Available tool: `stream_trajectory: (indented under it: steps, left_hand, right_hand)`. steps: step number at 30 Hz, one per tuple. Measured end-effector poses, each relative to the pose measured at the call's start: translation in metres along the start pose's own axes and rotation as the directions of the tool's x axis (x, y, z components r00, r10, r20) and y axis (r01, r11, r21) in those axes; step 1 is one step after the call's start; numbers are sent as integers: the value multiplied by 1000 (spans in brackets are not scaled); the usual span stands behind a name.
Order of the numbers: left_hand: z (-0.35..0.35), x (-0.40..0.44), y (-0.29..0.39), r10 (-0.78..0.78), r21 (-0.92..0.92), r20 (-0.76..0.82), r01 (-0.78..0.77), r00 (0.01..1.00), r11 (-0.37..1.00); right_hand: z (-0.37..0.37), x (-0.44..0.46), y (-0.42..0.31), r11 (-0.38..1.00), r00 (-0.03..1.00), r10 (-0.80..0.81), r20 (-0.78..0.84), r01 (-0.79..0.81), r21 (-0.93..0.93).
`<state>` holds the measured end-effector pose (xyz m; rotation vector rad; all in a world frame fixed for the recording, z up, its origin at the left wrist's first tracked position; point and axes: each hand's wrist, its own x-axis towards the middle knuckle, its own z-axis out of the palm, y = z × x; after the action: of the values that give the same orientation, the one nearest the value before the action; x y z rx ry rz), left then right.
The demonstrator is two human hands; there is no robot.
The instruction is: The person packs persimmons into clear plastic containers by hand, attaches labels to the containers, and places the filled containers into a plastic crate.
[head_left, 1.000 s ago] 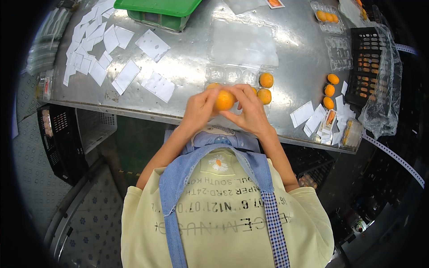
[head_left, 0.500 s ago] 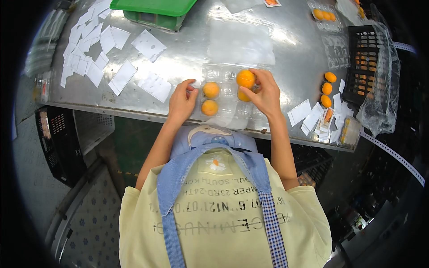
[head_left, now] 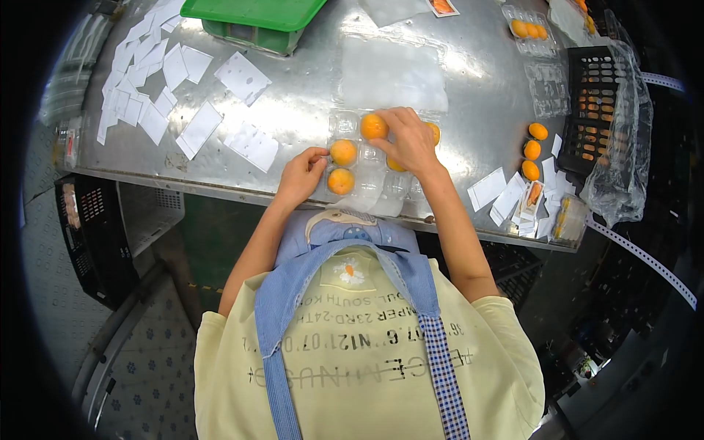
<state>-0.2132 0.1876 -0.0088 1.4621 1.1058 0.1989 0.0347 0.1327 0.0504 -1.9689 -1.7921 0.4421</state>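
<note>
A clear plastic fruit tray [head_left: 367, 172] with moulded cups lies near the table's front edge. Two round orange-yellow fruits, an upper one [head_left: 342, 152] and a lower one [head_left: 340, 181], sit in its left cups. My left hand [head_left: 299, 176] is curled at the tray's left edge, fingertips gripping the rim beside the upper fruit. My right hand [head_left: 412, 143] reaches over the tray, its fingers closed on an orange fruit [head_left: 374, 126] above the back cups. Partly hidden by that hand are another fruit [head_left: 396, 164] below it and one [head_left: 435, 133] on its far side.
White paper cards [head_left: 143, 95] are scattered at the left. A green-lidded box [head_left: 253, 11] stands at the back. At the right are three fruits [head_left: 532, 149] in a row, more cards [head_left: 506, 194], a filled clear pack [head_left: 529, 29] and a black crate [head_left: 590, 103].
My right hand has moved left across the tray with a fruit, from the right cups to the back middle. Another fruit now shows right of that hand. The left hand stays at the tray's edge.
</note>
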Motion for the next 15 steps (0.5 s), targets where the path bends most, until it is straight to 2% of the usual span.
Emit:
stream_trajectory:
  steps: [4,7,9,12,15]
  left_hand:
    - [-1,-2,12,-61,-133,90,72,994,988]
    - [-1,-2,13,-92,-151,112,109,989,982]
    - [0,0,11,-92,-185,86,107,992,977]
    - [2,0,10,-81,-198,66,93,995,976]
    - [2,1,5,-58,-160,82,71,995,985]
  right_hand:
    - [-1,1,0,1000,1000,-1,3,1,-15]
    - [-3,1,0,1000,1000,-3,16,3,-20]
    - [-2,2,2,1000,1000,-14,14,15,-22]
    - [-15,5,-8,997,994,78,71,-80,23]
    - [-27,10,-5,997,988,-73,133,69,35]
